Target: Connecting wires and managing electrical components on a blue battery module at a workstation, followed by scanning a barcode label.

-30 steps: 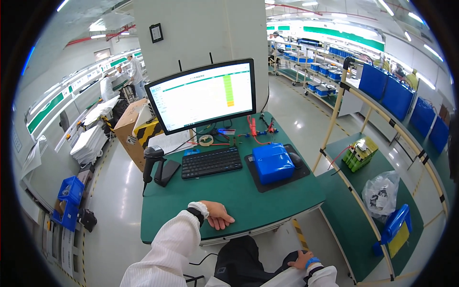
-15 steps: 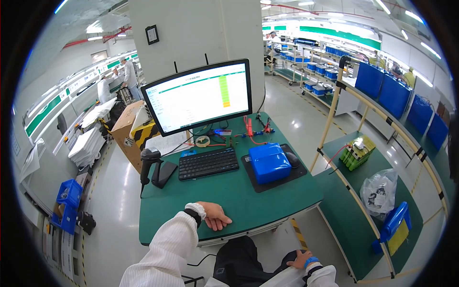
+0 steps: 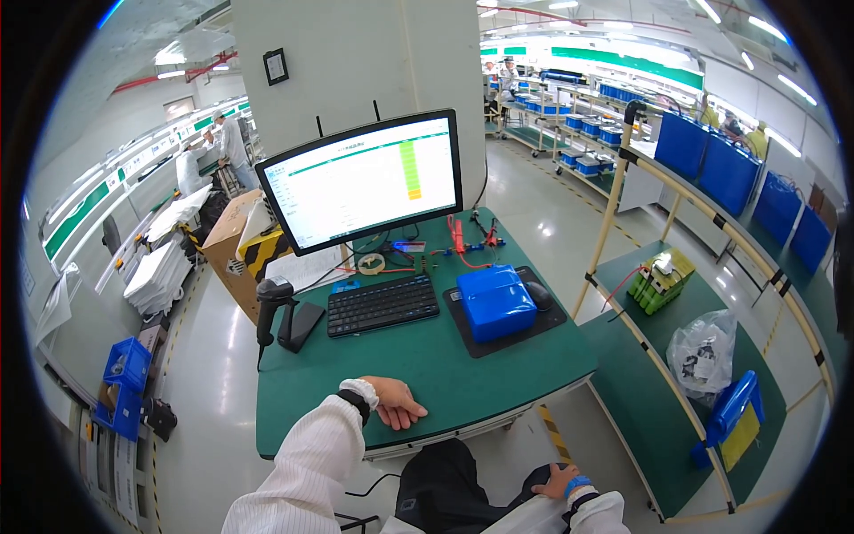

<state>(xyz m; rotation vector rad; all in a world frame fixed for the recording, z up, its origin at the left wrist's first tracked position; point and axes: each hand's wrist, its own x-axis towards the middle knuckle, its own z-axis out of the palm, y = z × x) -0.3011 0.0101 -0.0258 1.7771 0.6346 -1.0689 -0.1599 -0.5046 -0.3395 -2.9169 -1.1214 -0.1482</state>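
Note:
My left hand (image 3: 398, 404) rests on the green tabletop (image 3: 471, 378) near its front edge. Its fingers are loosely curled in, and nothing shows in them. Farther right and lower, my right hand (image 3: 559, 481) lies on my dark-trousered leg, fingers apart and holding nothing. Beyond the left hand is a black keyboard (image 3: 382, 305). A shiny blue-wrapped block (image 3: 495, 303) sits on a black mouse pad (image 3: 478, 350), with a dark mouse (image 3: 538, 295) at its right side. A lit monitor (image 3: 365, 182) stands behind them.
A barcode scanner (image 3: 272, 307) stands at the table's left, beside a black phone-like slab (image 3: 304, 327). Red clip leads (image 3: 458, 236) lie at the back. To the right, a tube-framed cart (image 3: 636, 392) carries a green cell pack (image 3: 660, 283), a clear plastic bag (image 3: 703, 358) and blue-wrapped items.
The whole view has shifted slightly, so the table and monitor appear a little farther left. Both hands keep their places and poses.

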